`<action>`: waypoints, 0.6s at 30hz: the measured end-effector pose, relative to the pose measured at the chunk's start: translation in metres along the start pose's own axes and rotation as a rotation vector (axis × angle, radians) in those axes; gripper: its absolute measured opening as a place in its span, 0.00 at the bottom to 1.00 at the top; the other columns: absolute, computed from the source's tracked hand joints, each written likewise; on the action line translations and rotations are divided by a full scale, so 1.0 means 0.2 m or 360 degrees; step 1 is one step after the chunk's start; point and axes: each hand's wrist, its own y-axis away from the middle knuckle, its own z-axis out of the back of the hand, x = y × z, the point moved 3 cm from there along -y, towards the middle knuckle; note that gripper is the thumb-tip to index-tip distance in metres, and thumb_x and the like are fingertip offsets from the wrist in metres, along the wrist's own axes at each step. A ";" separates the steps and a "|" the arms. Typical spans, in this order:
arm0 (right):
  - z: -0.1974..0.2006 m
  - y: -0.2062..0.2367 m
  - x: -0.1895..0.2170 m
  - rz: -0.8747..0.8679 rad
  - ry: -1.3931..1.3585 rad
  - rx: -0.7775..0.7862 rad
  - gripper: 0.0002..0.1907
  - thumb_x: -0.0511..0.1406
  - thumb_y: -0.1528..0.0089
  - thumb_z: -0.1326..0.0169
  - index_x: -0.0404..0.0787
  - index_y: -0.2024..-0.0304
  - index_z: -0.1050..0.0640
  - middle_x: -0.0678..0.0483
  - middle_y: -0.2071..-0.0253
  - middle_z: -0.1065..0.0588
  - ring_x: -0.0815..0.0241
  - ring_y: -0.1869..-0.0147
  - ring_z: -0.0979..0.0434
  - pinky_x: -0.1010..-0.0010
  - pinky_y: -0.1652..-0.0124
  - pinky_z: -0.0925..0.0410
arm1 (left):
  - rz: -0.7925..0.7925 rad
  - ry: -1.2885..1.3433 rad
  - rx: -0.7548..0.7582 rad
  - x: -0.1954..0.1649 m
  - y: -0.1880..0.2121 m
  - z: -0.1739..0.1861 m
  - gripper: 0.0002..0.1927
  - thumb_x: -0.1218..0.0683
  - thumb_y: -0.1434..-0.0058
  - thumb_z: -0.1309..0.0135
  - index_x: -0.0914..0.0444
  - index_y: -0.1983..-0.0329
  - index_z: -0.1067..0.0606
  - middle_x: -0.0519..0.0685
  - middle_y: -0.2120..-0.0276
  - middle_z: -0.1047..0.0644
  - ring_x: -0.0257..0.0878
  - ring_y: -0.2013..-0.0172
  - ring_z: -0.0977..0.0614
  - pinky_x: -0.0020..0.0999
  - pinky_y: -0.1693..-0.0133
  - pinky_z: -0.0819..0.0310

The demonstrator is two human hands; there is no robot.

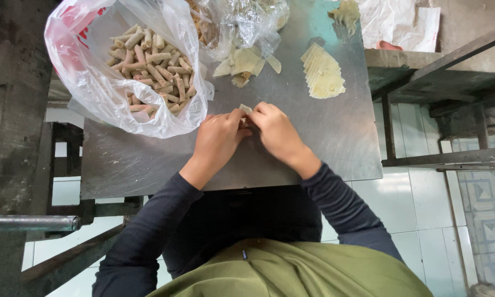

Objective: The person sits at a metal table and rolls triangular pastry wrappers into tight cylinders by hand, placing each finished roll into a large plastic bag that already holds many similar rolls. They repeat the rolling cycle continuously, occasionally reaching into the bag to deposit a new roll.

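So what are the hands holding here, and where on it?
Both hands, left hand and right hand, pinch a small pale wrapper between their fingers; only its upper corner shows, so the exact hold cannot be told.

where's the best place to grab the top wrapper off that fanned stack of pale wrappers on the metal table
Probably its near, rounded edge, coming in from the person's side. The fanned stack of pale thin wrappers lies flat on the grey metal table, sheets overlapping like shingles, so an exposed edge can be pinched and peeled up. Both the left hand and right hand are busy with a small wrapper.
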 end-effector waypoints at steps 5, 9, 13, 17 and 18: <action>-0.02 -0.23 -0.18 -0.0201 -0.0131 0.0662 0.05 0.31 0.44 0.41 0.40 0.65 0.20 0.48 0.63 0.22 0.45 0.57 0.20 0.59 0.58 0.29 | 0.0337 0.0551 0.0155 0.15 -0.12 -0.05 0.09 0.57 0.45 0.36 0.66 0.65 0.22 0.55 0.71 0.19 0.53 0.68 0.17 0.44 0.65 0.25; -0.01 -0.27 -0.19 0.0256 -0.0084 0.0500 0.05 0.30 0.46 0.39 0.38 0.68 0.21 0.45 0.64 0.27 0.41 0.57 0.25 0.56 0.59 0.31 | 0.0205 0.0434 0.0290 0.21 -0.15 -0.08 0.05 0.59 0.45 0.36 0.64 0.68 0.20 0.55 0.71 0.23 0.54 0.67 0.20 0.45 0.64 0.26; 0.02 -0.11 -0.18 0.0351 -0.0270 0.0282 0.05 0.31 0.40 0.39 0.37 0.63 0.22 0.46 0.62 0.28 0.43 0.56 0.26 0.58 0.56 0.31 | -0.0275 -0.0126 0.0101 0.13 -0.02 -0.05 0.02 0.60 0.43 0.43 0.60 0.71 0.22 0.50 0.68 0.26 0.48 0.62 0.21 0.46 0.58 0.29; 0.00 0.02 -0.12 0.0396 -0.0042 -0.0111 0.06 0.33 0.38 0.37 0.38 0.62 0.21 0.50 0.59 0.27 0.49 0.52 0.27 0.60 0.53 0.31 | -0.0413 -0.0343 0.0035 0.06 -0.01 -0.02 0.03 0.60 0.42 0.45 0.61 0.72 0.25 0.49 0.68 0.27 0.46 0.62 0.21 0.44 0.56 0.30; -0.01 0.01 -0.13 0.0274 -0.0022 -0.0134 0.06 0.34 0.40 0.36 0.40 0.64 0.20 0.51 0.60 0.27 0.50 0.53 0.27 0.59 0.53 0.32 | -0.0388 -0.0338 -0.0010 0.04 -0.02 -0.01 0.03 0.60 0.42 0.44 0.61 0.72 0.24 0.49 0.68 0.27 0.46 0.62 0.21 0.44 0.55 0.30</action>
